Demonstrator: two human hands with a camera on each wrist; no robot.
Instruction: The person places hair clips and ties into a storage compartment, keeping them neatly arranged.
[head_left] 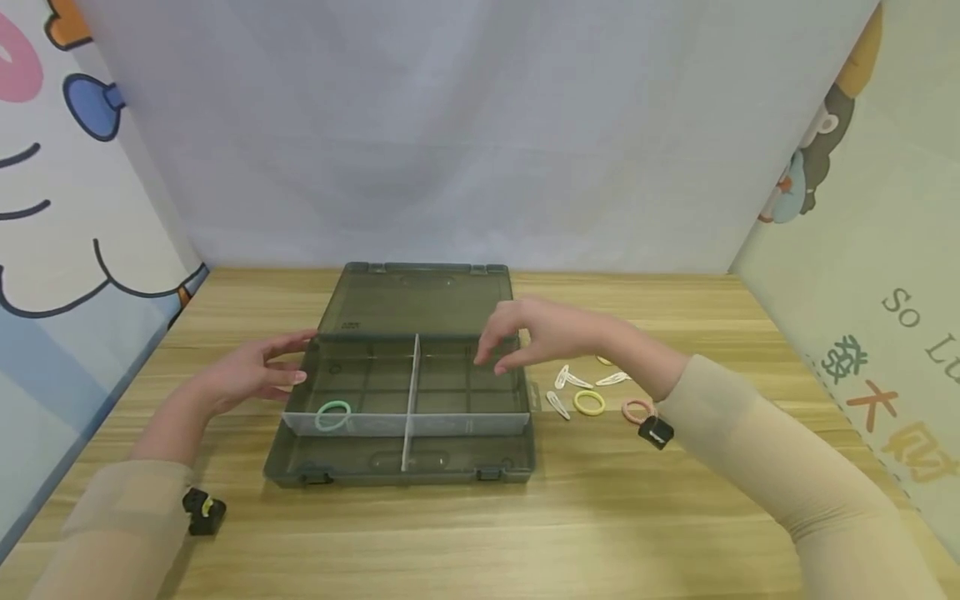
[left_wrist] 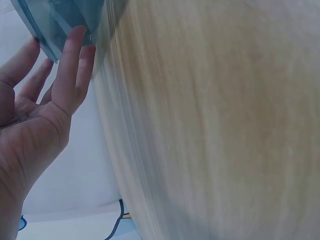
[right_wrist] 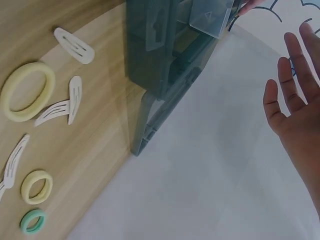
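A dark translucent divided box lies on the table with its lid folded back behind it. My left hand rests its fingertips against the box's left wall; the left wrist view shows those fingers spread along the wall. Over the right rear compartment hovers my right hand, fingers loosely bent and nothing in them. That palm is bare in the right wrist view too. A mint-green hair tie shows at the left of the box, by the lengthwise divider.
Right of the box lie white snap hair clips, a yellow hair tie, a smaller yellow one and a small green one. A pink hair tie is near my right sleeve. A pale curtain hangs behind the table.
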